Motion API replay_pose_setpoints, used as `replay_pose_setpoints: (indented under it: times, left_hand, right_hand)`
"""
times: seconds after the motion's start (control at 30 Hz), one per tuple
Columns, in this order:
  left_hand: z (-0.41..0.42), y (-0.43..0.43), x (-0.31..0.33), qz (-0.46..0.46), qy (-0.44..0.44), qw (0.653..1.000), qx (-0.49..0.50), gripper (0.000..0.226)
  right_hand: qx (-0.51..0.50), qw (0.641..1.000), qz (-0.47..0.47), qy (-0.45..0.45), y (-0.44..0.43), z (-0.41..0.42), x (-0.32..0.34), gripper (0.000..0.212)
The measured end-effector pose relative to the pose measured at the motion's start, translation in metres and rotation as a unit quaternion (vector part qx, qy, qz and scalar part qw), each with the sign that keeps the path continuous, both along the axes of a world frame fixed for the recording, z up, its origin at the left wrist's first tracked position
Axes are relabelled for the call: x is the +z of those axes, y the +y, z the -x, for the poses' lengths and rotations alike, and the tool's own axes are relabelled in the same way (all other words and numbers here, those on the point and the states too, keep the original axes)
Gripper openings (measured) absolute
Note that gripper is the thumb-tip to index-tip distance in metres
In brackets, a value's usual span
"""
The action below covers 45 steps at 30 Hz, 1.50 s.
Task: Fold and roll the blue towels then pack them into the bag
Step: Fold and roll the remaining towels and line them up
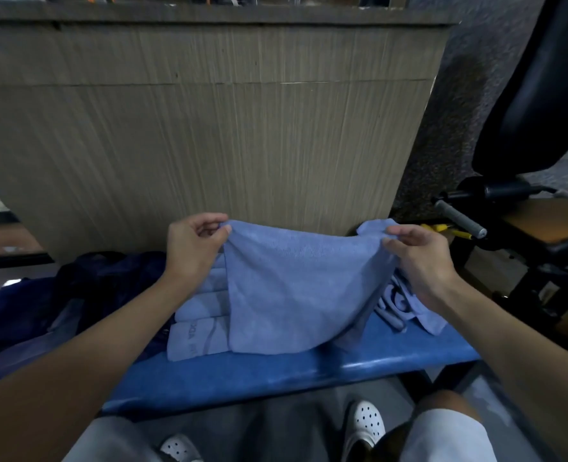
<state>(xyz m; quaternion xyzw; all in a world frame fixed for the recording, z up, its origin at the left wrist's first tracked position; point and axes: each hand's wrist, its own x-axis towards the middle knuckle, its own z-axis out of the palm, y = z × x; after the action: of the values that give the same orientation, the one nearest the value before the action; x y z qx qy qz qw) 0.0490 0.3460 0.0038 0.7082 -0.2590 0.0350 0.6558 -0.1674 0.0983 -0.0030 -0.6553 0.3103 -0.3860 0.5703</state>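
A light blue towel hangs stretched between my hands above the blue bench. My left hand pinches its upper left corner, and my right hand pinches the upper right corner. Its lower edge drapes onto the bench. Beneath it on the left lie several rolled blue towels side by side. Another flat blue towel with printed letters lies under my right hand. A dark navy bag sits slumped at the left end of the bench.
A wood-grain panel rises right behind the bench. Gym equipment with a black padded seat and a grey grip handle stands to the right. My knees and white shoes are below the bench edge.
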Motion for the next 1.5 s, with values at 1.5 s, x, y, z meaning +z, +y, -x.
replay_pose_setpoints:
  times: [1.5]
  left_hand:
    - [0.011,0.012,0.036,-0.031,-0.070,0.993,-0.090,0.017]
  right_hand:
    - [-0.055,0.976,0.206,0.049,-0.020,0.040,0.027,0.008]
